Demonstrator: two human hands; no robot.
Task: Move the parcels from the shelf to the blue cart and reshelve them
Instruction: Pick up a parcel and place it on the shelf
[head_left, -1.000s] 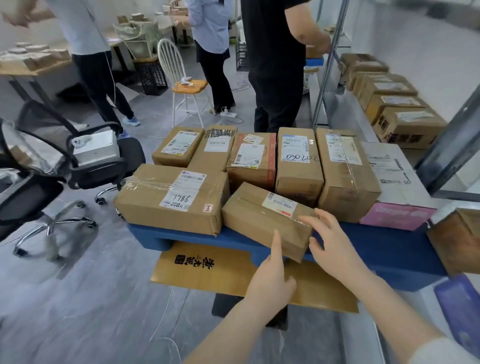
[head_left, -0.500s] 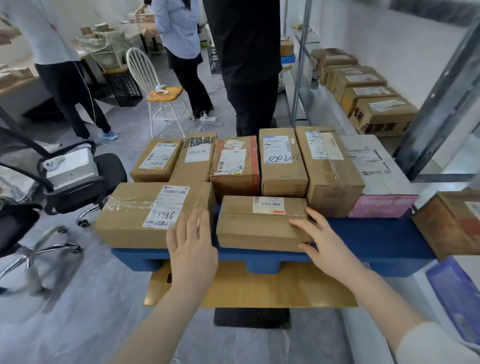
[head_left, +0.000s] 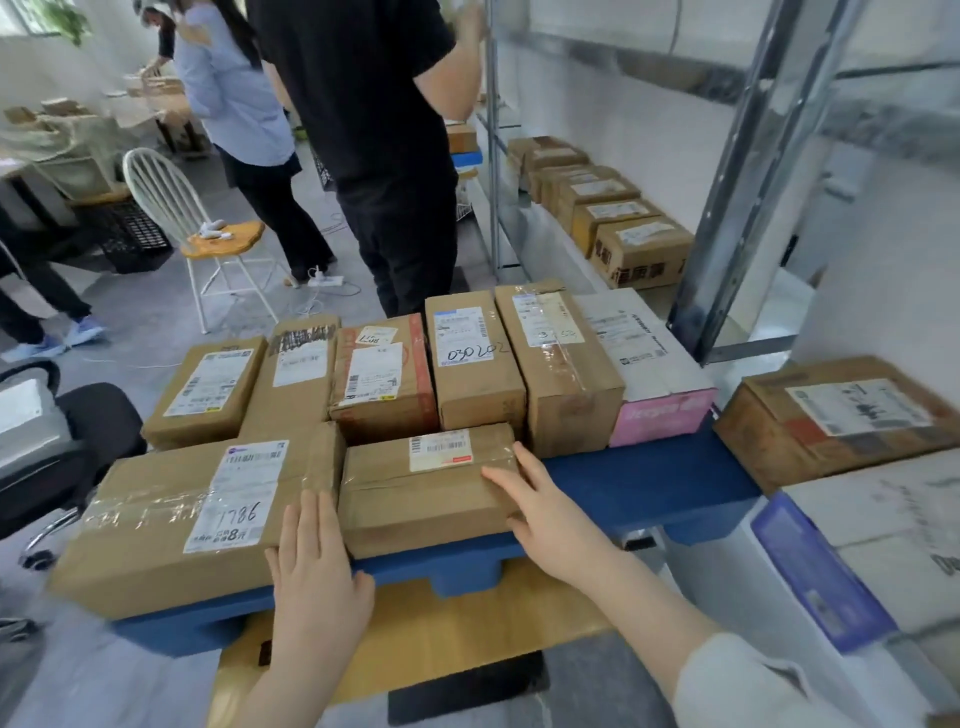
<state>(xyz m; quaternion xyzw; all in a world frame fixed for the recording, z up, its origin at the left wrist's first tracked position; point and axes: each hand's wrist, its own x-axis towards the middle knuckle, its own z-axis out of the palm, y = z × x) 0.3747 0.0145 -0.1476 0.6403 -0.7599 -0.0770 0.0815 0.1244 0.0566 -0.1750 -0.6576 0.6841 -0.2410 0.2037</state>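
The blue cart (head_left: 649, 483) in front of me carries several taped cardboard parcels. A small brown parcel (head_left: 415, 493) lies at the cart's front edge, squared up beside a large parcel marked 1786 (head_left: 171, 514). My left hand (head_left: 317, 566) lies flat with straight fingers on the near right corner of the large parcel, at the gap between the two. My right hand (head_left: 545, 514) rests with spread fingers against the small parcel's right end. Behind stand a row of parcels, among them one marked 030202 (head_left: 478, 364) and a pink-and-white box (head_left: 654, 374).
The metal shelf (head_left: 727, 218) on the right holds a row of cardboard boxes (head_left: 639, 249); one more parcel (head_left: 841, 421) sits on the shelf next to the cart. Two people (head_left: 374, 145) stand just beyond the cart. A white chair (head_left: 208, 234) and a black office chair (head_left: 78, 441) stand left.
The small parcel went from skewed to square against the large parcel. My left hand moved from its near side to the large parcel's corner. My right hand stayed at its right end.
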